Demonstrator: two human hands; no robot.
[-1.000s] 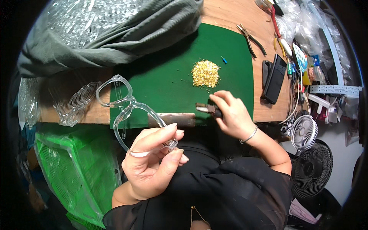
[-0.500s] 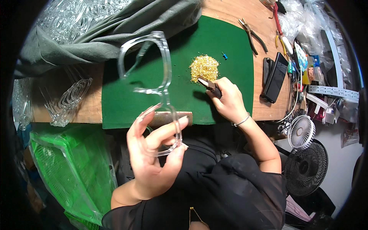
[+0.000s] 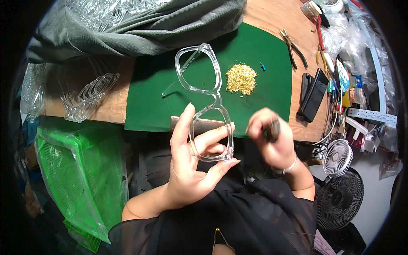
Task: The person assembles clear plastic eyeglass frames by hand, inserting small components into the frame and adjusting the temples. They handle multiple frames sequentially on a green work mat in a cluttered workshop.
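Note:
My left hand (image 3: 191, 157) holds a clear plastic eyeglass frame (image 3: 217, 72) by its lower rim, thumb and fingers closed around it. The frame stands upright over the green mat (image 3: 157, 110), with one thin temple arm visible behind the upper lens opening. To the right, my right hand (image 3: 274, 144) is closed on dark-handled pliers (image 3: 272, 129); motion blurs their jaws. Beyond the hands a pile of tiny gold-coloured metal parts (image 3: 241, 79) lies on the mat, beside a small blue pin (image 3: 263, 66). A brown block (image 3: 180, 124) at the mat's near edge is partly behind my left fingers.
More clear frames (image 3: 91, 97) lie on the wooden table (image 3: 53, 85) at left. Grey cloth (image 3: 140, 38) covers the far left. Other pliers (image 3: 293, 49), a black phone (image 3: 313, 95) and cables sit at right. A green crate (image 3: 80, 178) and fans (image 3: 338, 157) stand beside me.
My right hand has drawn back from the gold pile toward me, still gripping the pliers. My left hand has shifted right with the eyeglass frame. The whole view has shifted slightly.

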